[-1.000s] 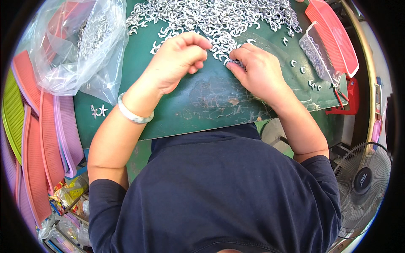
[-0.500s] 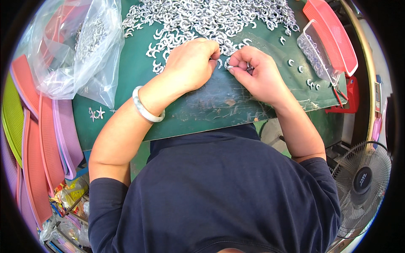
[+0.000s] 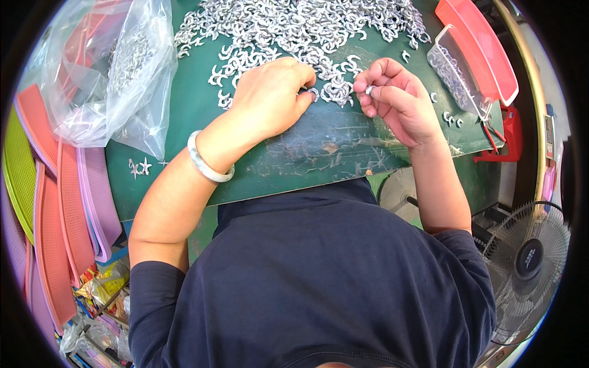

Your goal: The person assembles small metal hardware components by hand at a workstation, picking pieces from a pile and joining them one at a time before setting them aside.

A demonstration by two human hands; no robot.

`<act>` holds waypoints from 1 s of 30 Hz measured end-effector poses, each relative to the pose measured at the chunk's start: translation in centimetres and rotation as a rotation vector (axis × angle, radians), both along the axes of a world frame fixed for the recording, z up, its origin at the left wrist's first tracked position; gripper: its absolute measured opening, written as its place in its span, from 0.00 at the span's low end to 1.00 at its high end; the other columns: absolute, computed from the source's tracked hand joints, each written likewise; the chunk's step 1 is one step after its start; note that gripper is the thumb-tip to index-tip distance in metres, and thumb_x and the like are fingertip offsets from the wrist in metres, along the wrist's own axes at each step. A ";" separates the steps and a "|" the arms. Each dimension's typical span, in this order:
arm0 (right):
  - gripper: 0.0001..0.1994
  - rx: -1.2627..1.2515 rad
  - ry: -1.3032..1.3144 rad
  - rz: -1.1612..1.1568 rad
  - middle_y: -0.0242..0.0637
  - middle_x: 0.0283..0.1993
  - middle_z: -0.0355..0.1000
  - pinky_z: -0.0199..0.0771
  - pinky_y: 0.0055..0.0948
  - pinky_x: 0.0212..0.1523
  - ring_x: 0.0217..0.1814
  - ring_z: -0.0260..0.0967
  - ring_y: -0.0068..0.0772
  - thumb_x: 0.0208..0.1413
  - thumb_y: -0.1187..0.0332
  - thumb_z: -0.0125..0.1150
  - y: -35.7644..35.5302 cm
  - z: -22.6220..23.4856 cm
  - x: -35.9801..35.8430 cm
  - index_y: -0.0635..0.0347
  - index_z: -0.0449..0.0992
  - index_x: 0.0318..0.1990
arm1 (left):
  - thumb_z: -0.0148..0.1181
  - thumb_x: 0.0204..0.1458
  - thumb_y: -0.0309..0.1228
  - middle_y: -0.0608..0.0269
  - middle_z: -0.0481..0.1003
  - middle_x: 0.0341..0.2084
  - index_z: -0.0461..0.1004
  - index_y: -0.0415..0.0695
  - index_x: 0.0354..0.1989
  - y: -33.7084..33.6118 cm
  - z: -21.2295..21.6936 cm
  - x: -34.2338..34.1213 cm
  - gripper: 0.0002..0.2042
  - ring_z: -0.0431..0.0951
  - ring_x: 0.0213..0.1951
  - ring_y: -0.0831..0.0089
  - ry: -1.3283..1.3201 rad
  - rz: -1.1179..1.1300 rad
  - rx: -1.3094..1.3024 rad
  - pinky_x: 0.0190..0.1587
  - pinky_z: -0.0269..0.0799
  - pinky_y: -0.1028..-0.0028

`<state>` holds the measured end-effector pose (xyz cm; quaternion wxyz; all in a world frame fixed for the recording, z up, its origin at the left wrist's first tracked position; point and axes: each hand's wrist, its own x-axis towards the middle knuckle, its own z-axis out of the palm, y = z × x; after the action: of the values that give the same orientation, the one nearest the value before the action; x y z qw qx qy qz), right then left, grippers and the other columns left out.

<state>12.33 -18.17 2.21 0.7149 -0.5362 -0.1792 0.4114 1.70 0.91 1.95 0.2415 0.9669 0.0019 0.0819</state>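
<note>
A big heap of small silvery crescent-shaped pieces (image 3: 294, 30) spreads over the far part of the green table (image 3: 270, 172). At the heap's near edge, my left hand (image 3: 273, 92) pinches one crescent piece (image 3: 313, 94) between thumb and forefinger. My right hand (image 3: 399, 95), lifted a little to the right of the heap, holds another crescent piece (image 3: 370, 90) between thumb and fingertip, its other fingers loosely curled. Between the hands lies a small cluster of crescent pieces (image 3: 337, 92).
A clear plastic bag (image 3: 116, 80) with silvery pieces stands at the left, near star-shaped pieces (image 3: 145, 165). Pink and purple baskets (image 3: 58, 227) are stacked beside the table. At the right are a white basket (image 3: 457, 73), a red basket (image 3: 485, 55) and a fan (image 3: 527, 264).
My right hand has moved right, away from the left one, with a crescent piece in its fingers. The left hand has barely shifted. The cluster between them shows more fully.
</note>
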 end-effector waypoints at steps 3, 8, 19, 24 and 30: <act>0.08 -0.135 -0.233 0.004 0.32 0.31 0.69 0.61 0.17 0.27 0.27 0.61 0.18 0.46 0.78 0.52 -0.2 -0.4 0.4 0.64 0.71 0.36 | 0.59 0.44 0.29 0.61 0.71 0.24 0.75 0.45 0.30 -0.2 -0.5 0.0 0.05 0.74 0.31 0.62 -0.028 -0.017 0.046 0.32 0.68 0.67; 0.07 -0.415 -0.992 0.067 0.32 0.24 0.66 0.64 0.25 0.26 0.25 0.64 0.25 0.44 0.73 0.58 0.7 -0.4 -0.5 0.60 0.76 0.34 | 0.58 0.45 0.28 0.60 0.71 0.24 0.75 0.44 0.30 -0.5 -1.2 0.0 0.04 0.73 0.32 0.60 -0.041 -0.027 0.020 0.34 0.68 0.65; 0.04 -0.510 -1.495 0.100 0.36 0.27 0.67 0.69 0.36 0.32 0.32 0.68 0.40 0.47 0.70 0.55 2.6 -0.5 -1.1 0.57 0.74 0.29 | 0.51 0.50 0.22 0.62 0.67 0.26 0.67 0.40 0.30 0.2 -1.7 -1.2 0.01 0.67 0.29 0.70 -0.122 -0.046 -0.366 0.33 0.64 0.74; 0.04 -0.514 -1.582 0.134 0.37 0.28 0.67 0.69 0.34 0.32 0.34 0.68 0.40 0.48 0.70 0.55 2.9 -0.5 -0.9 0.60 0.73 0.28 | 0.48 0.55 0.23 0.68 0.66 0.29 0.65 0.40 0.33 0.9 -2.0 -1.5 0.01 0.63 0.31 0.79 -0.046 -0.098 -0.730 0.37 0.62 0.80; 0.03 -0.263 -0.825 0.106 0.30 0.31 0.70 0.67 0.25 0.32 0.31 0.67 0.24 0.51 0.73 0.54 1.9 -0.2 0.1 0.62 0.73 0.30 | 0.48 0.56 0.26 0.64 0.69 0.32 0.64 0.42 0.33 1.3 -2.3 -1.6 0.02 0.63 0.29 0.83 0.001 -0.168 -0.994 0.34 0.62 0.82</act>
<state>12.41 -16.25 2.02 0.4869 -0.7322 -0.4232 0.2183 0.06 2.23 -0.32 0.6784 0.7320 -0.0370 0.0507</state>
